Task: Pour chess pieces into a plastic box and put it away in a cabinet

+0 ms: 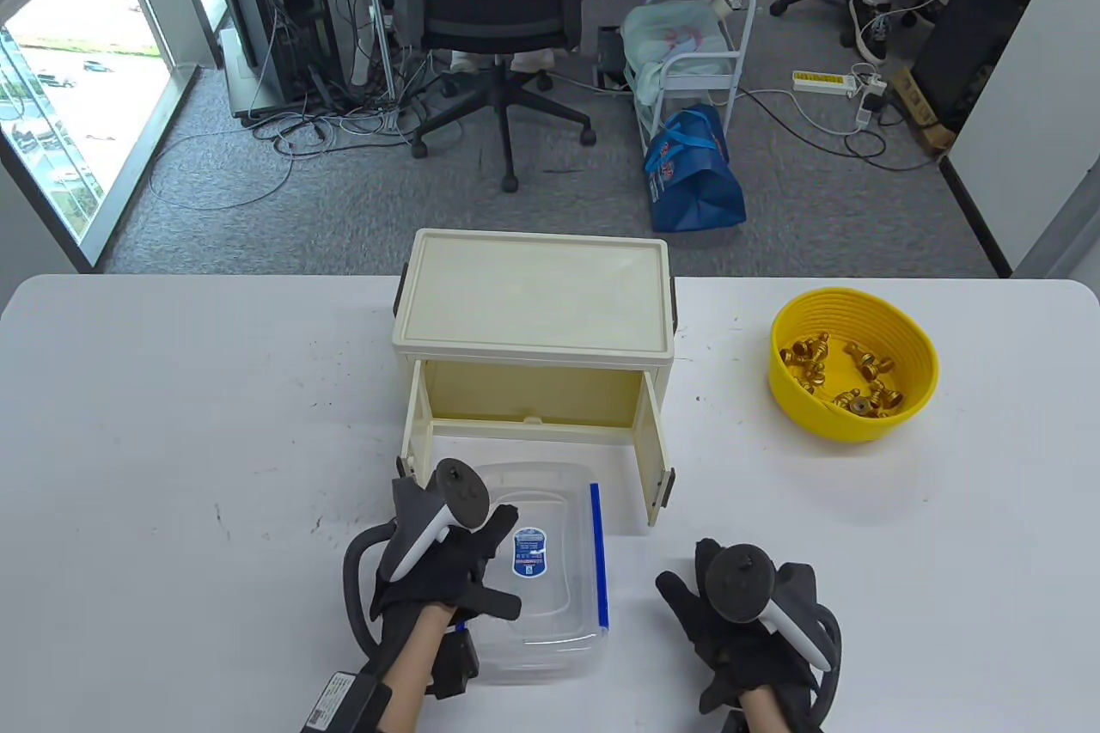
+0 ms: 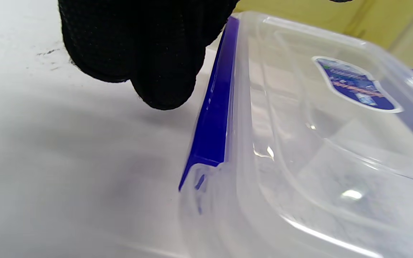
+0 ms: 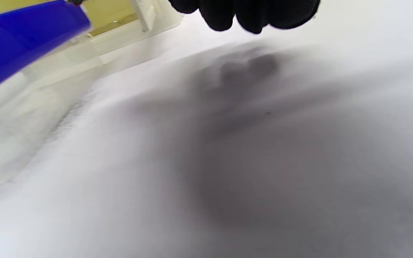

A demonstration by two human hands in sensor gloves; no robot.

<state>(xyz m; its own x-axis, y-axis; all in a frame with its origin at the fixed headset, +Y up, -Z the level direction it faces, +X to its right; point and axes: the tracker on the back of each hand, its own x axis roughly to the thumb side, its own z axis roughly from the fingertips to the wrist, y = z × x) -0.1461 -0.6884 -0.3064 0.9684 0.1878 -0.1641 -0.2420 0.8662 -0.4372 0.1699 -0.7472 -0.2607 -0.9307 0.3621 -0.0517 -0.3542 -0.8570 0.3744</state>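
Plastic box (image 1: 550, 570), lengthwise toward cabinet (image 1: 533, 312)

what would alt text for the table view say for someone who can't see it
Two gloved hands reach onto a white table: the left hand rests on a lidded clear plastic box with blue clips, the right hand lies beside it. Behind stands an open cream cabinet; a yellow bowl of gold chess pieces sits far right.

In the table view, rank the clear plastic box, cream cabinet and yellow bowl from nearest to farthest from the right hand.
1. Clear plastic box with blue clips: just left of the right hand.
2. Cream plastic cabinet: beyond it, up and left, doors open.
3. Yellow ribbed bowl of gold chess pieces: far right.
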